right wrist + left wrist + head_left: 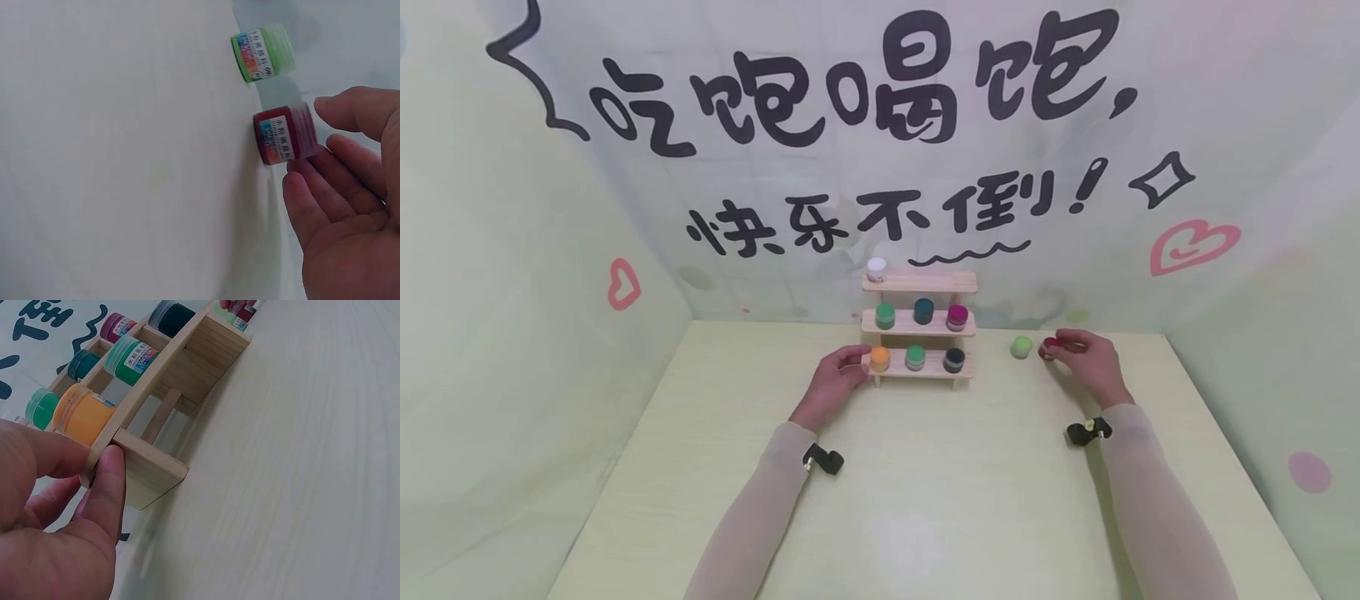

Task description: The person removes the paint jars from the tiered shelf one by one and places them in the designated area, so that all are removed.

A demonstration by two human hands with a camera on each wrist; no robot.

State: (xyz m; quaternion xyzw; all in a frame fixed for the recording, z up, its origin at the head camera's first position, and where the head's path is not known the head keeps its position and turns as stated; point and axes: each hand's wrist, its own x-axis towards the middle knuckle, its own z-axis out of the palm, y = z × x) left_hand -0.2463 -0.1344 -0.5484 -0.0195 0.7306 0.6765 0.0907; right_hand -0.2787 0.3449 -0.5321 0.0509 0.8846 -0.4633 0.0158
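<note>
In the head view, my left hand [833, 385] is at the left end of a small three-tier wooden shelf [925, 280]. Its thumb and fingers pinch the end of the lowest board [150, 453], beside an orange paint jar [82, 415]. Over at the right, my right hand [1093, 367] is around the lid of a dark red paint jar [278, 135] standing on the table. In the right wrist view its fingers are fairly straight at the lid, and a thin gap shows beside the thumb. A light green paint jar [262, 53] stands close by.
The shelf bears a white jar [876, 269] on top. Green [885, 316], teal [923, 312] and magenta [957, 317] jars stand in the middle; green [915, 358] and black [954, 360] ones share the lowest tier. A printed cloth [820, 175] hangs behind the table [895, 492].
</note>
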